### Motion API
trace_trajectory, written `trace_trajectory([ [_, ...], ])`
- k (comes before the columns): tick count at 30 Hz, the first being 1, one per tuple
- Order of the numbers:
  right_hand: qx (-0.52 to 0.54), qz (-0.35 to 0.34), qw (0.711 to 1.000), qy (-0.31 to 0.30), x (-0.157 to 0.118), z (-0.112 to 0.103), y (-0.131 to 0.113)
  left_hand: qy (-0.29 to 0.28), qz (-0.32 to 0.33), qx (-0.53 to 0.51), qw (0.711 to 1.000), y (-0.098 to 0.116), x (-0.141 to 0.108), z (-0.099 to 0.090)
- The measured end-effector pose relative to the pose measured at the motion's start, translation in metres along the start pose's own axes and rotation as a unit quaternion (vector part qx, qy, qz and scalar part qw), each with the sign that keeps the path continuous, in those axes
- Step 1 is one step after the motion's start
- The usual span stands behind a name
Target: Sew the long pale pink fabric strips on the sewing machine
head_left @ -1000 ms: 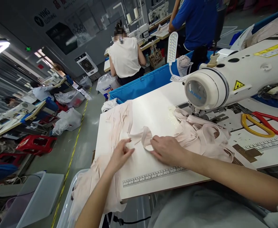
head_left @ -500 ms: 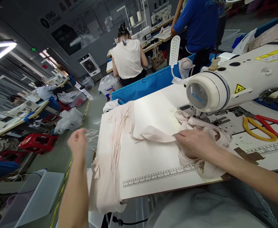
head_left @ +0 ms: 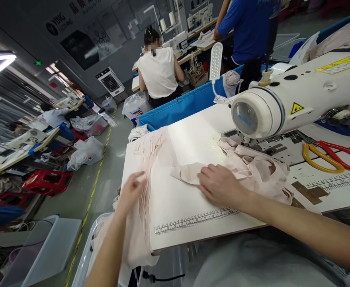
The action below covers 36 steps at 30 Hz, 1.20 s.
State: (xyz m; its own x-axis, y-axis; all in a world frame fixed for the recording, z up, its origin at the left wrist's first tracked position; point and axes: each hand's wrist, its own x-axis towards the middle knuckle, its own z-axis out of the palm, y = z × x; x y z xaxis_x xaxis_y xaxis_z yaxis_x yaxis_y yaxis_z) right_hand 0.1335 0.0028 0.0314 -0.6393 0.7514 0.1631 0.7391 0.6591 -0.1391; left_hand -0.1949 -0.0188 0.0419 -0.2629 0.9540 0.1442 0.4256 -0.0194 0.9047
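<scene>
Pale pink fabric strips (head_left: 145, 199) lie layered along the left end of the white sewing table (head_left: 186, 211) and hang over its front edge. My left hand (head_left: 133, 191) is over these strips, fingers curled with thumb and forefinger near each other; whether cloth is between them is unclear. In the middle of the table my right hand (head_left: 219, 183) rests on a pink strip (head_left: 188, 172), its bent fingers at the strip's edge. A bunched heap of the same fabric (head_left: 252, 163) lies right of that hand, beside the sewing machine head (head_left: 255, 113).
Scissors with yellow and red handles (head_left: 324, 157) lie at the right. Behind the table runs a blue cloth bin (head_left: 177, 109). A lamp (head_left: 216, 61) stands by the machine. A clear tub (head_left: 87, 255) is at lower left. Two people work beyond.
My left hand has moved right, from beside the table to over the layered strips. My right hand has shifted left, away from the heap, along the strip.
</scene>
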Motion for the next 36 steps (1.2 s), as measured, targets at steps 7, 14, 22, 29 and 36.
trace_trajectory([
  [7, -0.01, -0.028, 0.996, -0.088, 0.04, 0.028, -0.02, -0.174, -0.018, 0.075, 0.982, 0.006, 0.01, 0.108],
  [14, -0.003, -0.039, 0.999, -0.022, 0.026, 0.022, 0.004, -0.225, -0.031, -0.009, 0.974, 0.013, 0.022, 0.072],
  [22, -0.064, -0.041, 0.995, 0.069, -0.019, 0.024, 0.055, 0.183, 0.116, -0.155, 0.964, 0.055, 0.077, -0.069],
  [29, -0.106, 0.009, 0.987, 0.116, -0.047, 0.012, 0.075, 0.228, 0.068, -0.055, 0.97, 0.043, 0.056, -0.116],
  [36, -0.085, -0.031, 0.992, 0.092, -0.028, 0.008, 0.039, -0.135, -0.065, 0.032, 0.988, 0.03, 0.025, 0.054],
])
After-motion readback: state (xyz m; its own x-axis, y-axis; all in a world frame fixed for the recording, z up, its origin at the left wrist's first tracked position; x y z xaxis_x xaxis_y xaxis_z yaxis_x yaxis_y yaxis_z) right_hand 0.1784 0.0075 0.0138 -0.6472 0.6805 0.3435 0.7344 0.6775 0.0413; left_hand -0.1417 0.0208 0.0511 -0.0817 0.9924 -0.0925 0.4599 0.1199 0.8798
